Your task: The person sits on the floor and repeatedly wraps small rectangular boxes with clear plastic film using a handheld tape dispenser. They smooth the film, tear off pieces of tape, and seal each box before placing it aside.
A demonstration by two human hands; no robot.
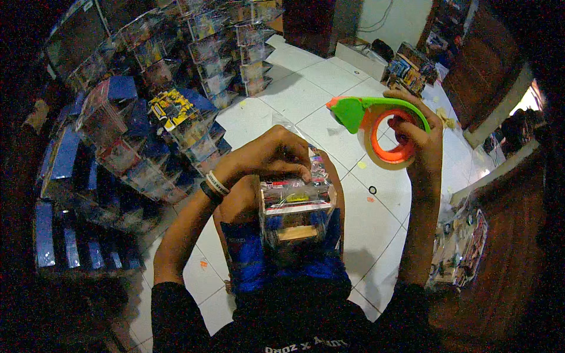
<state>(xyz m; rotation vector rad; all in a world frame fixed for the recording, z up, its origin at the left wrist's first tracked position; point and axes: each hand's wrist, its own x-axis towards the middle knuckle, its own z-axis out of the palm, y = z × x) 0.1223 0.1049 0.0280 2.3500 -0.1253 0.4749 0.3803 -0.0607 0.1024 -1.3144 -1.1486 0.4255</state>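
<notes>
My right hand [425, 126] is raised at the right, its fingers wrapped round a green tape dispenser [352, 113] with an orange hub and a roll of tape on it. On my lap rests a toy truck [298, 203] in clear plastic wrap, with red, white and black parts and a light wooden piece at its near end. Bent over its far end, my left hand [282, 154] has its fingers pinched down on the clear plastic wrap [294, 187]. The fingertips are partly hidden, and the dispenser is well apart from the truck.
Tall stacks of plastic-wrapped packages [203, 56] rise at the left, with a yellow wrapped one [172, 110] on a nearer pile. More wrapped items [462, 250] lie at the right beside a brown wooden surface [509, 282]. A black ring [372, 190] lies on the white tiled floor [315, 76].
</notes>
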